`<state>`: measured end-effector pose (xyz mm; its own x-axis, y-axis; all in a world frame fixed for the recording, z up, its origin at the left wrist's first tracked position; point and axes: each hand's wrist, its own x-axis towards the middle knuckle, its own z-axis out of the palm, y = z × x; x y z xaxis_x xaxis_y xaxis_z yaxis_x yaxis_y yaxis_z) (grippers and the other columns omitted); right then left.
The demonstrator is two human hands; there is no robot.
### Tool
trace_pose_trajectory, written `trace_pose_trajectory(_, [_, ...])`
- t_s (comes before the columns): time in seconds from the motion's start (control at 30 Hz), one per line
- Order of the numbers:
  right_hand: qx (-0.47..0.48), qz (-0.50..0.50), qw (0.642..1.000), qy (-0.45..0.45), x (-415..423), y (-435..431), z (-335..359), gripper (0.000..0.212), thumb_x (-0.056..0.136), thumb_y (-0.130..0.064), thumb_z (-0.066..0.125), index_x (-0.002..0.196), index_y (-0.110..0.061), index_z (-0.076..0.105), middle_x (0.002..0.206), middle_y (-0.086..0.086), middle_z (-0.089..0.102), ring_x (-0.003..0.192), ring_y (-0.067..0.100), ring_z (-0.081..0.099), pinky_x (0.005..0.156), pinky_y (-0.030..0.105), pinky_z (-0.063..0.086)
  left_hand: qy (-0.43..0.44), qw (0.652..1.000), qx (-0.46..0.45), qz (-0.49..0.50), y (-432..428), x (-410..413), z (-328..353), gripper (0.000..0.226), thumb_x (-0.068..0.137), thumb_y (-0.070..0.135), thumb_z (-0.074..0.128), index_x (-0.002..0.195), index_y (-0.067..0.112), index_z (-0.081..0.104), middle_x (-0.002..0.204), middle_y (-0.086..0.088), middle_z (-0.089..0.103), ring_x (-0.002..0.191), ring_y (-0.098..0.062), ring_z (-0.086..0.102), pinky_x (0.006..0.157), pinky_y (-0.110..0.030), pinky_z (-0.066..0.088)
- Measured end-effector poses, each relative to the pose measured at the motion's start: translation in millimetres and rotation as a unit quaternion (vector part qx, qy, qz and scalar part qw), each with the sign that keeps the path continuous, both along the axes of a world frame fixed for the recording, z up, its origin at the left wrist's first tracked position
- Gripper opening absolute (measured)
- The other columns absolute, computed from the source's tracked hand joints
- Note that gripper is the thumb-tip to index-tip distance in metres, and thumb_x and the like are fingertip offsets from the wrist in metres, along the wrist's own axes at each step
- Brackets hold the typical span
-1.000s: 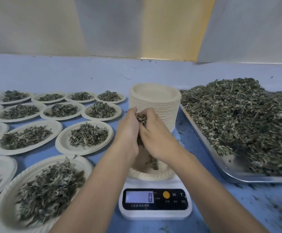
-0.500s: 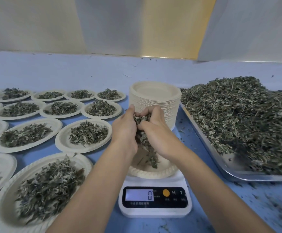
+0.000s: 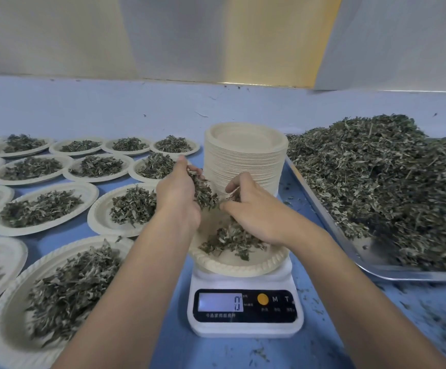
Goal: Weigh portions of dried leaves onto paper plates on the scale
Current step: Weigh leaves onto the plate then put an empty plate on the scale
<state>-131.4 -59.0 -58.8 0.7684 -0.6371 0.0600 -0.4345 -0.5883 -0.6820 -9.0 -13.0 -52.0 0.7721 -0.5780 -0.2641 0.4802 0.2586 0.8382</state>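
The left hand (image 3: 180, 201) is held above the scale (image 3: 243, 326), its fingers curled round a clump of dried leaves (image 3: 203, 194) that is pressed against the palm. The right hand (image 3: 255, 213) is set just beside it, fingers bent inward, and a few more of the leaves are pinched at its fingertips; the two hands are nearly touching over the paper plate (image 3: 232, 266). That plate is seated on the white scale, near the front middle of the blue surface (image 3: 163, 342), and a loose portion (image 3: 229, 242) of leaves is already lying in its bowl, partly hidden under the right wrist. A zero is shown on the display (image 3: 220, 302), beside an orange button. Directly behind the scale a tall stack of empty plates (image 3: 245, 161) is standing upright. To the right, a metal tray (image 3: 376, 271) is heaped with a large pile of leaves (image 3: 376, 182), and crumbs are scattered on the surface near it. To the left, filled plates (image 3: 43, 206) are laid out in rows, each one carrying its own mound, the nearest of them blurred at the lower left edge.
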Motion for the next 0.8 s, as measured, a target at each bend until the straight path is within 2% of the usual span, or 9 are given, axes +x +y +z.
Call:
trace_pose_trajectory(0.1, [0.005,-0.020,1.000,-0.010,-2,-2,3,0.030,0.096,-0.041,0.042,0.122,-0.026,0.040,0.106,-0.003,0.060,0.091,0.011,0.056,0.074,0.024,0.040,0.005,1.000,-0.010,-0.002,2,2,1,0.042,0.098,0.032,0.049,0.059,0.016,0.048,0.047,0.003,0.055,0.032,-0.009,0.049,0.043,-0.018,0.039])
trace_pose_trajectory(0.2, [-0.035,-0.063,0.996,-0.060,-5,-6,5,0.026,0.100,-0.038,0.038,0.114,-0.022,0.053,0.091,-0.007,0.060,0.082,0.005,0.054,0.064,0.021,0.037,0.021,0.999,-0.030,-0.006,3,3,2,0.041,0.098,0.031,0.049,0.060,0.016,0.048,0.042,0.004,0.054,0.031,-0.009,0.050,0.043,-0.018,0.044])
trace_pose_trajectory(0.3, [-0.046,-0.098,0.984,-0.138,-5,-9,4,0.023,0.100,-0.029,0.040,0.108,-0.021,0.060,0.095,-0.010,0.061,0.084,0.002,0.054,0.063,0.013,0.038,0.042,0.998,-0.056,-0.010,5,4,6,0.040,0.098,0.031,0.050,0.061,0.016,0.048,0.043,0.005,0.054,0.033,-0.007,0.051,0.041,-0.017,0.045])
trace_pose_trajectory(0.37, [-0.021,-0.101,0.977,-0.187,-4,-9,4,0.020,0.097,-0.020,0.043,0.104,-0.023,0.062,0.099,-0.011,0.063,0.091,0.006,0.058,0.073,0.010,0.042,0.061,0.995,-0.073,-0.019,6,5,9,0.039,0.098,0.031,0.051,0.061,0.016,0.048,0.041,0.005,0.054,0.032,-0.006,0.050,0.037,-0.014,0.042])
trace_pose_trajectory(0.43, [0.002,-0.100,0.971,-0.217,-2,-8,3,0.021,0.094,-0.011,0.046,0.097,-0.024,0.062,0.098,-0.008,0.065,0.093,0.009,0.060,0.084,0.024,0.048,0.079,0.993,-0.088,-0.028,8,5,14,0.039,0.097,0.030,0.053,0.061,0.016,0.048,0.041,0.005,0.053,0.032,-0.006,0.050,0.037,-0.014,0.042])
trace_pose_trajectory(0.47, [0.004,-0.103,0.970,-0.222,-2,-8,3,0.021,0.092,-0.010,0.048,0.094,-0.025,0.063,0.093,-0.009,0.065,0.087,0.007,0.060,0.081,0.028,0.049,0.087,0.991,-0.098,-0.029,9,4,16,0.038,0.097,0.029,0.054,0.061,0.016,0.048,0.041,0.004,0.053,0.032,-0.007,0.050,0.038,-0.014,0.043])
trace_pose_trajectory(0.53, [-0.011,-0.122,0.968,-0.219,-3,-8,2,0.017,0.090,-0.014,0.052,0.087,-0.023,0.066,0.073,-0.016,0.060,0.067,-0.003,0.053,0.064,0.023,0.044,0.091,0.988,-0.118,-0.028,10,3,19,0.038,0.097,0.027,0.053,0.062,0.014,0.047,0.041,0.003,0.053,0.032,-0.008,0.050,0.039,-0.015,0.044])
trace_pose_trajectory(0.63, [0.006,-0.143,0.961,-0.237,-7,-8,5,0.025,0.086,-0.021,0.051,0.063,-0.019,0.062,0.046,-0.015,0.048,0.044,0.003,0.039,0.052,0.027,0.030,0.083,0.988,-0.129,-0.025,11,3,21,0.038,0.098,0.023,0.052,0.062,0.013,0.047,0.041,0.002,0.053,0.032,-0.008,0.050,0.039,-0.016,0.045])
trace_pose_trajectory(0.8, [0.031,-0.126,0.965,-0.229,-8,-4,8,0.036,0.084,-0.020,0.048,0.049,-0.017,0.057,0.042,-0.008,0.043,0.043,0.007,0.037,0.055,0.029,0.032,0.088,0.988,-0.121,-0.037,11,2,21,0.034,0.097,0.020,0.051,0.064,0.014,0.046,0.042,0.002,0.053,0.033,-0.009,0.050,0.041,-0.017,0.046])
